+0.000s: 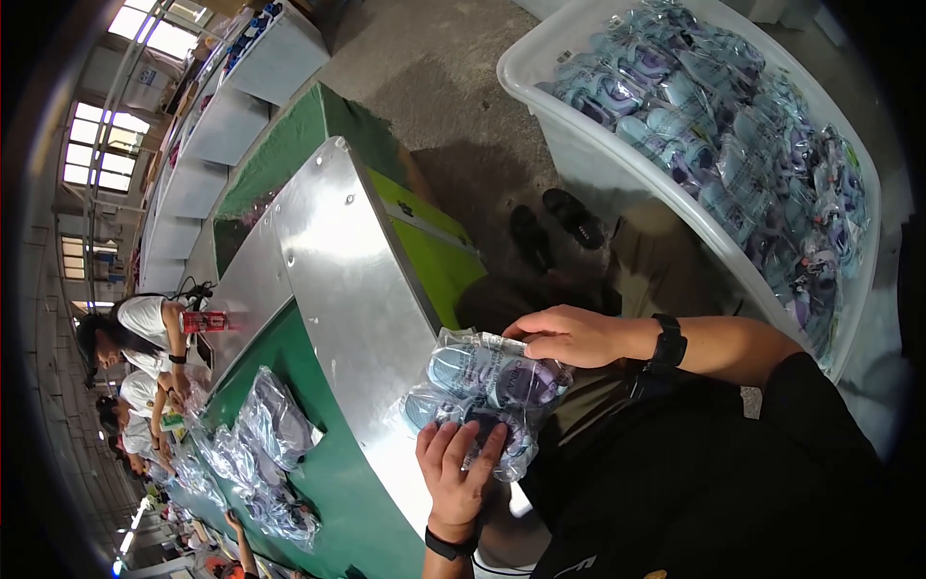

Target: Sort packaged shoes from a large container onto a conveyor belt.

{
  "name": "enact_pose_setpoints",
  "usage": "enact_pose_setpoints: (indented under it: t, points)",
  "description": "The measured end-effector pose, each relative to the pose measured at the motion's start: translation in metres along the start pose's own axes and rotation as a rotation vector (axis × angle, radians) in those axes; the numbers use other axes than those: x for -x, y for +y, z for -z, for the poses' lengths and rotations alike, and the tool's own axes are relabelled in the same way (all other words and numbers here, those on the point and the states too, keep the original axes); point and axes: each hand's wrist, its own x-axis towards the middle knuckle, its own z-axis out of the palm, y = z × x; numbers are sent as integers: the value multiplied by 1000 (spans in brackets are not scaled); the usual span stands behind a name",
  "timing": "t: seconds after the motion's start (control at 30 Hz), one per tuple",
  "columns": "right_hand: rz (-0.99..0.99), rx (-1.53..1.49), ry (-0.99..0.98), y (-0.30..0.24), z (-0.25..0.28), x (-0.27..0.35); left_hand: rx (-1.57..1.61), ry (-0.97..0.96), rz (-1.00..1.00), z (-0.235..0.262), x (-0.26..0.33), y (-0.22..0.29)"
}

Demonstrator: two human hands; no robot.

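Note:
A clear plastic bag of light blue and purple shoes (458, 372) is between my two hands, at the rounded end of a metal-topped table. My left hand (455, 473) grips its near side, fingers bent over the plastic. My right hand (569, 336) holds the far right edge, with the thumb and fingers closed on the film. Where the palms meet the bag is hidden. Under and beside the bag lies the shiny metal plate (347, 261) of the table end.
A large white tub (540, 96) full of similar bagged shoes stands at the upper right. More bagged shoes (275, 415) lie on the green conveyor belt (357, 502) to the left. A red can (204, 321) stands on the table edge, near several people working along the belt.

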Motion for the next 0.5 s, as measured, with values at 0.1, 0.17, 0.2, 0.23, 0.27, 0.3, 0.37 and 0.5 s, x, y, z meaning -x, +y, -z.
enact_pose_setpoints:
  t: [0.1,0.17,0.2,0.23,0.27,0.3,0.37,0.5]
  points:
    - [-25,-70,-36,4,-4,-14,5,46,41,-1,5,-9]
    - [-40,-150,-49,9,-4,-20,26,56,62,-2,2,-11]
    - [-41,-147,-43,9,-2,-23,45,67,72,-2,-3,-12]
    - [-70,-247,-33,11,-1,-20,56,68,57,-2,-7,-11]
    - [-94,-346,-12,12,3,-16,92,37,75,-1,-13,-8]
    - [-60,-353,-14,12,7,-10,133,7,80,0,-22,-5]
    - [17,-263,-8,4,7,16,266,5,81,4,-21,6]
    - [-126,-717,-168,14,8,3,387,136,-14,-39,-28,-17]
